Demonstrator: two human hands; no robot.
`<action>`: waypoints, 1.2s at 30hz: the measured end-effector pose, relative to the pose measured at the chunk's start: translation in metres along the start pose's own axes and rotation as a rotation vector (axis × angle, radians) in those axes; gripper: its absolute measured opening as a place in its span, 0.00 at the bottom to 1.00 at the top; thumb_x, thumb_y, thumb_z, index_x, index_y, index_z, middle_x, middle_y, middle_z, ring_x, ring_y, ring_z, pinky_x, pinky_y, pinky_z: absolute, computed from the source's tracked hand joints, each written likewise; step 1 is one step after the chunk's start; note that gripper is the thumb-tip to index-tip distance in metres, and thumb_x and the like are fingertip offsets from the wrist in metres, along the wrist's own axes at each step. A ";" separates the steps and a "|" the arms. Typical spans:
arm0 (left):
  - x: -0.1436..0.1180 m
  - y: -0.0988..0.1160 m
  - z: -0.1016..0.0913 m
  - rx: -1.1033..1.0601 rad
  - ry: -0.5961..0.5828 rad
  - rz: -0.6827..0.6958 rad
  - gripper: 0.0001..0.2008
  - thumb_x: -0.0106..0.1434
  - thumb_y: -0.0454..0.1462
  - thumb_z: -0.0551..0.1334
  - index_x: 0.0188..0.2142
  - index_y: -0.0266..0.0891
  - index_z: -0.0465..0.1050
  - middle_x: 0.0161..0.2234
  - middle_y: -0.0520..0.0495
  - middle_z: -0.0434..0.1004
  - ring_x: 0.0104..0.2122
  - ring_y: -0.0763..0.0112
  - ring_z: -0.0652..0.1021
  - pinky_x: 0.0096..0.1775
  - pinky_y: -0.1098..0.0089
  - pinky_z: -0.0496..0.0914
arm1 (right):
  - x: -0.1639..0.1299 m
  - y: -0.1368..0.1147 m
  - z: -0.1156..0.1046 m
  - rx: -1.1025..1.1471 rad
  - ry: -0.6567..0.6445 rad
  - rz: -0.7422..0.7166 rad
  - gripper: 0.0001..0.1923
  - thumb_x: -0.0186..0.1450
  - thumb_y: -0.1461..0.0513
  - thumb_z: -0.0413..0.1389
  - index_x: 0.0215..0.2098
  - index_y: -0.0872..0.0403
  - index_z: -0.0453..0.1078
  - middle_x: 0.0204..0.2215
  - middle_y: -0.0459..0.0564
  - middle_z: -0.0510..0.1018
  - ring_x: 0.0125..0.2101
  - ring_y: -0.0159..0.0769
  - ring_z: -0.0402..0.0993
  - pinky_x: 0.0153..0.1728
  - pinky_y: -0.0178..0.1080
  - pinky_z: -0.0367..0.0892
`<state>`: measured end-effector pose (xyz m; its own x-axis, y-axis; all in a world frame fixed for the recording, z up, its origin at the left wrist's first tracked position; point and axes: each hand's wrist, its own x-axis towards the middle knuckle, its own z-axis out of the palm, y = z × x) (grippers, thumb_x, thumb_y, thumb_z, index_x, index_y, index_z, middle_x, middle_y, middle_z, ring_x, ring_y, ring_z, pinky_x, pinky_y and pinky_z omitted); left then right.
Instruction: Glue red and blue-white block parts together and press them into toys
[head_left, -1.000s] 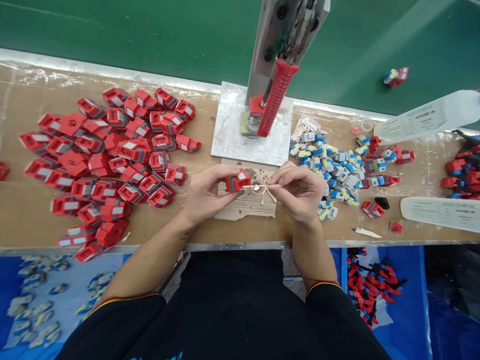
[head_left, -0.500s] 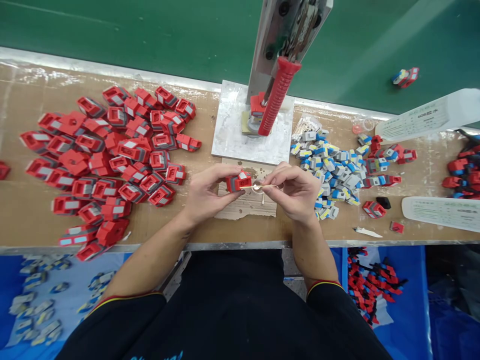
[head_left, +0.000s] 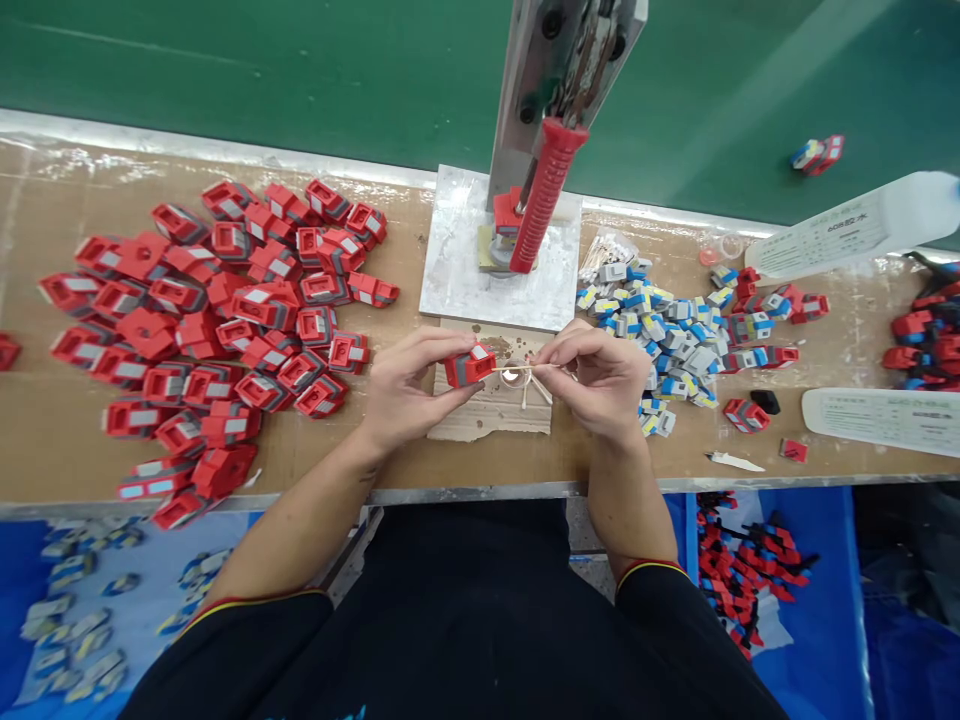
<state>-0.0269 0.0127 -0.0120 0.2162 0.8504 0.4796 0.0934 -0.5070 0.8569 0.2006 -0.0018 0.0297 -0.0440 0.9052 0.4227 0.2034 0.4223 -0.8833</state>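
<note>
At the centre of the frame, a red block (head_left: 470, 364) is pinched between the fingers of the left hand (head_left: 409, 385), closed firmly around it above a scrap of cardboard (head_left: 491, 415). A thin wooden stick (head_left: 525, 369) is held in a fine fingertip pinch by the right hand (head_left: 600, 380), with its tip brought to the block's side, over a small round dish (head_left: 514, 376). Much appears already handled, judging by the large heap of red blocks (head_left: 217, 320) at the left. Many small blue and grey pieces (head_left: 667, 335) are still piled at the right, below a press with a red handle (head_left: 541, 195), so plenty seems left.
</note>
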 end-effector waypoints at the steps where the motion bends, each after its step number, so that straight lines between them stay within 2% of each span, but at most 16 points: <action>1: 0.000 0.000 0.000 0.010 0.003 -0.003 0.18 0.60 0.37 0.78 0.50 0.46 0.84 0.48 0.43 0.87 0.47 0.62 0.87 0.51 0.62 0.82 | 0.000 0.000 0.001 -0.014 0.003 -0.001 0.12 0.67 0.55 0.68 0.29 0.48 0.73 0.25 0.47 0.84 0.26 0.36 0.79 0.24 0.41 0.67; 6: -0.001 0.000 -0.001 0.032 0.000 -0.036 0.17 0.61 0.41 0.77 0.49 0.46 0.84 0.47 0.44 0.87 0.46 0.62 0.86 0.50 0.60 0.82 | 0.000 0.000 0.000 -0.027 0.025 -0.004 0.15 0.67 0.51 0.67 0.28 0.47 0.72 0.23 0.46 0.82 0.25 0.37 0.78 0.24 0.42 0.68; 10: 0.000 -0.001 -0.002 0.007 0.010 -0.031 0.17 0.60 0.39 0.78 0.49 0.46 0.84 0.47 0.44 0.87 0.46 0.62 0.86 0.51 0.60 0.82 | 0.002 0.002 -0.022 0.012 0.084 -0.119 0.12 0.66 0.56 0.68 0.29 0.47 0.72 0.23 0.44 0.82 0.25 0.36 0.77 0.26 0.41 0.69; 11: 0.000 -0.001 -0.002 0.003 0.015 -0.035 0.16 0.60 0.40 0.78 0.48 0.46 0.84 0.47 0.44 0.87 0.46 0.62 0.86 0.51 0.60 0.82 | 0.002 0.003 -0.028 -0.017 0.040 -0.128 0.11 0.66 0.58 0.68 0.30 0.47 0.73 0.24 0.44 0.82 0.26 0.36 0.77 0.27 0.42 0.69; 13: 0.000 -0.002 -0.002 -0.008 0.017 -0.041 0.16 0.60 0.40 0.78 0.47 0.46 0.84 0.47 0.44 0.87 0.46 0.61 0.86 0.51 0.59 0.83 | 0.004 0.005 -0.036 -0.114 -0.138 -0.102 0.09 0.67 0.61 0.67 0.31 0.47 0.74 0.27 0.45 0.84 0.28 0.37 0.79 0.29 0.42 0.71; 17: 0.000 -0.003 -0.001 -0.050 0.024 -0.027 0.17 0.60 0.39 0.78 0.48 0.46 0.83 0.47 0.44 0.87 0.47 0.61 0.87 0.52 0.59 0.82 | 0.005 0.009 -0.030 -0.301 -0.527 -0.051 0.07 0.70 0.65 0.61 0.35 0.48 0.76 0.33 0.47 0.86 0.35 0.38 0.80 0.40 0.43 0.75; 19: 0.001 -0.004 -0.002 -0.088 0.041 -0.023 0.19 0.59 0.38 0.78 0.49 0.47 0.83 0.47 0.45 0.87 0.47 0.61 0.86 0.52 0.59 0.82 | 0.005 0.009 -0.032 -0.297 -0.626 -0.074 0.06 0.70 0.66 0.59 0.38 0.48 0.77 0.37 0.48 0.87 0.40 0.39 0.82 0.44 0.44 0.76; 20: 0.001 -0.005 -0.002 -0.106 0.051 -0.022 0.19 0.59 0.37 0.79 0.50 0.48 0.83 0.48 0.45 0.87 0.47 0.61 0.86 0.52 0.59 0.82 | 0.004 0.008 -0.037 -0.269 -0.630 -0.088 0.05 0.70 0.65 0.60 0.41 0.48 0.77 0.40 0.49 0.87 0.42 0.39 0.82 0.44 0.44 0.76; 21: 0.002 -0.005 -0.003 -0.121 0.059 -0.020 0.20 0.59 0.37 0.79 0.50 0.48 0.83 0.47 0.46 0.87 0.48 0.61 0.86 0.52 0.59 0.82 | 0.004 0.006 -0.046 -0.245 -0.580 -0.098 0.05 0.70 0.64 0.61 0.43 0.47 0.77 0.42 0.49 0.86 0.43 0.40 0.82 0.44 0.44 0.76; 23: 0.004 -0.005 -0.005 -0.134 0.064 -0.023 0.20 0.59 0.37 0.79 0.51 0.49 0.82 0.47 0.47 0.87 0.48 0.61 0.86 0.52 0.58 0.82 | 0.006 0.003 -0.070 -0.284 -0.327 -0.095 0.06 0.69 0.61 0.62 0.45 0.47 0.77 0.42 0.50 0.85 0.43 0.41 0.81 0.42 0.45 0.76; 25: 0.005 -0.004 -0.008 -0.136 0.049 -0.043 0.20 0.59 0.38 0.79 0.51 0.50 0.82 0.47 0.47 0.86 0.48 0.60 0.86 0.51 0.57 0.82 | 0.011 0.002 -0.096 -0.497 -0.082 -0.057 0.05 0.69 0.61 0.62 0.44 0.46 0.77 0.41 0.50 0.84 0.43 0.43 0.80 0.43 0.48 0.74; 26: 0.006 -0.004 -0.009 -0.142 0.040 -0.060 0.20 0.59 0.38 0.79 0.51 0.49 0.82 0.47 0.47 0.86 0.47 0.60 0.86 0.50 0.58 0.83 | 0.015 0.004 -0.106 -0.636 -0.046 -0.035 0.06 0.69 0.62 0.61 0.44 0.46 0.77 0.42 0.50 0.84 0.44 0.45 0.79 0.45 0.50 0.74; 28: 0.005 -0.004 -0.011 -0.164 0.030 -0.104 0.20 0.60 0.40 0.79 0.51 0.49 0.82 0.46 0.47 0.86 0.46 0.61 0.86 0.48 0.59 0.83 | 0.025 0.013 -0.117 -0.883 -0.174 -0.006 0.08 0.68 0.64 0.61 0.44 0.45 0.78 0.45 0.50 0.84 0.48 0.49 0.77 0.51 0.56 0.71; 31: 0.004 -0.005 -0.010 -0.187 0.043 -0.150 0.20 0.60 0.42 0.79 0.50 0.46 0.81 0.45 0.47 0.85 0.44 0.62 0.85 0.48 0.60 0.83 | 0.040 0.033 -0.111 -1.092 -0.451 -0.004 0.11 0.66 0.65 0.62 0.45 0.46 0.78 0.44 0.53 0.84 0.50 0.53 0.73 0.52 0.58 0.70; 33: 0.002 -0.008 -0.008 -0.194 0.062 -0.165 0.20 0.59 0.43 0.79 0.49 0.44 0.81 0.45 0.46 0.85 0.44 0.61 0.85 0.48 0.60 0.83 | 0.048 0.043 -0.099 -1.190 -0.537 -0.005 0.11 0.65 0.65 0.63 0.45 0.49 0.78 0.41 0.55 0.84 0.50 0.55 0.73 0.52 0.57 0.69; 36: 0.001 -0.011 -0.005 -0.210 0.088 -0.191 0.22 0.58 0.44 0.79 0.49 0.42 0.81 0.44 0.45 0.85 0.44 0.62 0.86 0.49 0.61 0.82 | 0.057 0.052 -0.084 -1.278 -0.592 -0.047 0.10 0.66 0.66 0.62 0.46 0.51 0.78 0.42 0.58 0.84 0.49 0.55 0.73 0.51 0.55 0.69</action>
<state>-0.0321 0.0202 -0.0198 0.1284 0.9412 0.3125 -0.0806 -0.3042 0.9492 0.2906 0.0680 0.0246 -0.4093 0.9122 0.0168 0.9114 0.4079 0.0552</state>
